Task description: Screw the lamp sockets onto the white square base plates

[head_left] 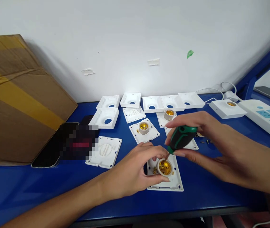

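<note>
My right hand (196, 139) grips a green and black screwdriver (182, 137), tilted with its shaft pointing down and to the left. The tip goes inside a white lamp socket (164, 167) with a brass-coloured lining. That socket sits on a square white base plate (176, 180) near the table's front. Thumb and fingers of my left hand (139, 169) curl around the socket from the left and hold it against the plate. The exact spot where the tip touches is too small to make out.
Behind are another socket on its plate (144, 127), several white square covers (104, 118) and a bare plate (104, 152). A cardboard box (23, 101) and a phone (47, 155) lie left. Small screws (202, 142), a finished-looking white box (227, 109) and a power strip (265, 115) are right.
</note>
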The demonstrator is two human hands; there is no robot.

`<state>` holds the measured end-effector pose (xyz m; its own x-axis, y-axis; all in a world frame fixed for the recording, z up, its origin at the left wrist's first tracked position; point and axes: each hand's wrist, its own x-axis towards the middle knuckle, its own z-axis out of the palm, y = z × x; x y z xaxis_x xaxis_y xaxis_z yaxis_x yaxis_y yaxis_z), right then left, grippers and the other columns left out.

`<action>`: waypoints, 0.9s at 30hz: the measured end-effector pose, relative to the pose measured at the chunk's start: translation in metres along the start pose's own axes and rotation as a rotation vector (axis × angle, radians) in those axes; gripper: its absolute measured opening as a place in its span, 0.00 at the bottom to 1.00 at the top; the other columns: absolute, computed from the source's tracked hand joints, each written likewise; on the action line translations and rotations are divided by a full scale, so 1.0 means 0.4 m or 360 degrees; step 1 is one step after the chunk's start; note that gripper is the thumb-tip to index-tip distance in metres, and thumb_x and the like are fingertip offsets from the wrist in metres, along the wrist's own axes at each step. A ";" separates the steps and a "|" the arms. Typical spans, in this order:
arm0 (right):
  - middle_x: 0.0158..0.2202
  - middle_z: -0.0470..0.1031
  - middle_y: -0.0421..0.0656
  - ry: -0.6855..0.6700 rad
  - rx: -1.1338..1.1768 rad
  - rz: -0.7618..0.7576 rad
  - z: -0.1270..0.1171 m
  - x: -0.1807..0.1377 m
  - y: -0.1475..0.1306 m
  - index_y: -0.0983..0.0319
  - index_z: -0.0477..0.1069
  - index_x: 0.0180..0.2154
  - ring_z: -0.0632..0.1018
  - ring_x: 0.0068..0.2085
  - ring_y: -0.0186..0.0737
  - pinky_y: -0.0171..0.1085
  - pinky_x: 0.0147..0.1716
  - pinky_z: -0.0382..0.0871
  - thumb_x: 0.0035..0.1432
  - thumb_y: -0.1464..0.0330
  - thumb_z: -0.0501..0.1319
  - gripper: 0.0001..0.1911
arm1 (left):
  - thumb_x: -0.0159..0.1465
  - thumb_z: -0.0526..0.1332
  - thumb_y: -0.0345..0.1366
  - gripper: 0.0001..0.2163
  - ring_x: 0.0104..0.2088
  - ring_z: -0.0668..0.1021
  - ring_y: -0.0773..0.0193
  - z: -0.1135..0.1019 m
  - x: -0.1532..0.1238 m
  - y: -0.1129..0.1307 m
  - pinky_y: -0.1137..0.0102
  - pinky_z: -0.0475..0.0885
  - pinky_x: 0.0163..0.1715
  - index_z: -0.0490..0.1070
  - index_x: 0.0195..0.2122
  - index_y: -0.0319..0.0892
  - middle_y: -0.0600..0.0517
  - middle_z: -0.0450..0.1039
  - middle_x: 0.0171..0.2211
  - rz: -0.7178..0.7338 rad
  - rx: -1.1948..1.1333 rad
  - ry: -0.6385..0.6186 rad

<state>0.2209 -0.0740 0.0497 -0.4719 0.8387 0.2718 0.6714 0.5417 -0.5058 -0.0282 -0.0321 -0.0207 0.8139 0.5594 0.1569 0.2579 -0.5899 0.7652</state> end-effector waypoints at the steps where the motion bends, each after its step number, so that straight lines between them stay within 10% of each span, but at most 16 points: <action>1: 0.56 0.79 0.40 0.0014 -0.0014 0.0020 0.001 0.000 0.002 0.39 0.59 0.65 0.85 0.48 0.52 0.44 0.39 0.83 0.71 0.54 0.61 0.25 | 0.62 0.76 0.36 0.20 0.48 0.77 0.58 0.001 0.000 0.000 0.67 0.70 0.51 0.71 0.51 0.48 0.54 0.77 0.47 0.0000 0.0017 0.0007; 15: 0.34 0.74 0.36 0.0210 0.0021 -0.0134 0.047 0.008 -0.033 0.56 0.60 0.45 0.77 0.28 0.33 0.31 0.24 0.69 0.69 0.64 0.65 0.13 | 0.66 0.71 0.33 0.10 0.48 0.78 0.56 -0.004 0.010 0.015 0.59 0.67 0.56 0.71 0.44 0.45 0.53 0.77 0.44 -0.0056 0.0060 -0.0087; 27: 0.50 0.79 0.41 0.0065 0.0169 -0.0043 0.017 0.011 -0.014 0.48 0.62 0.62 0.83 0.42 0.40 0.37 0.38 0.79 0.71 0.59 0.63 0.22 | 0.65 0.74 0.37 0.16 0.48 0.76 0.55 0.002 0.002 0.011 0.62 0.71 0.52 0.72 0.50 0.46 0.52 0.76 0.44 -0.0099 0.0043 -0.0020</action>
<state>0.2111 -0.0738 0.0482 -0.4639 0.8265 0.3188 0.5933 0.5571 -0.5811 -0.0259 -0.0346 -0.0178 0.8025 0.5880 0.1015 0.3218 -0.5697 0.7562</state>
